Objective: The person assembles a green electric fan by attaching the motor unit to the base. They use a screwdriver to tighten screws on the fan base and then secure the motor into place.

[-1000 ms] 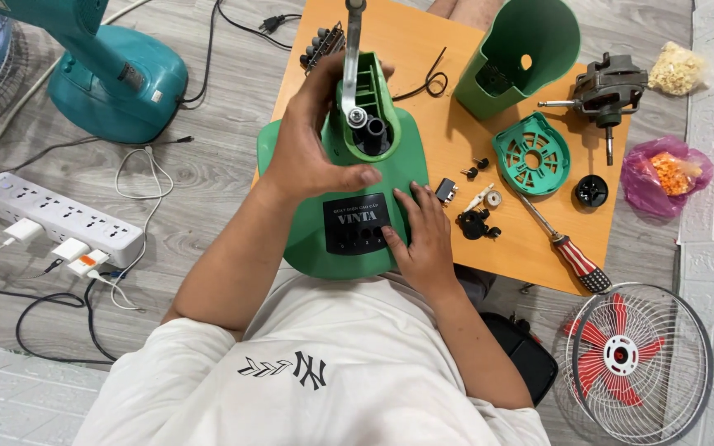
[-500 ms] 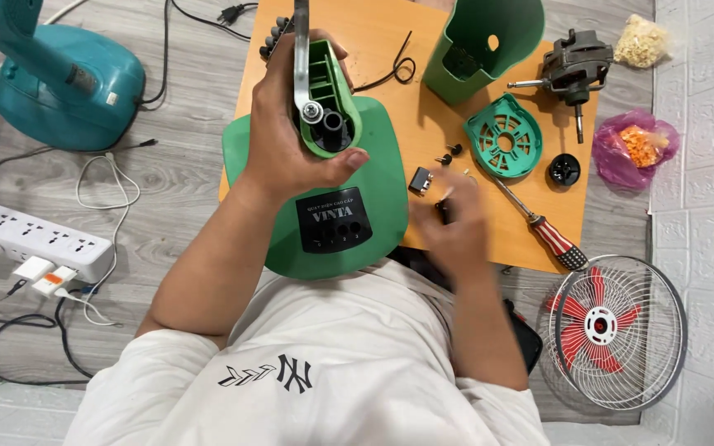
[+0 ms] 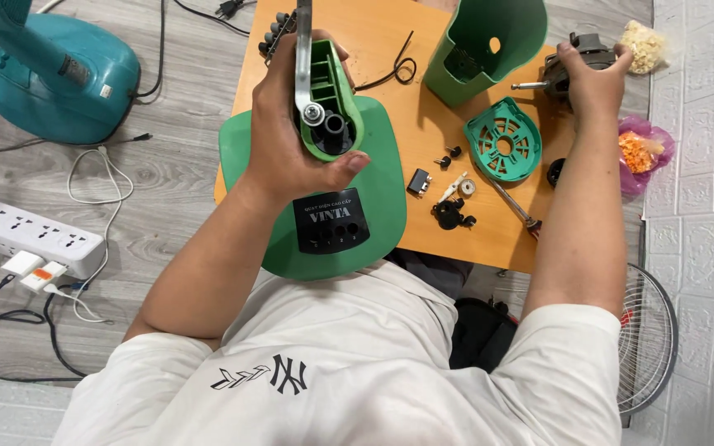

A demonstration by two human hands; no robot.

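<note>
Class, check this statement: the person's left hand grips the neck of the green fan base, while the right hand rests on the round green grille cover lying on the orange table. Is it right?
Not quite. The left hand does grip the neck of the green fan base, but the right hand is on the grey fan motor at the table's far edge, not on the round green grille cover, which lies untouched on the orange table. The head view shows this.

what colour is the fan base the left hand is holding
Green, with a black control panel; the fan base shows clearly in the head view.
</note>
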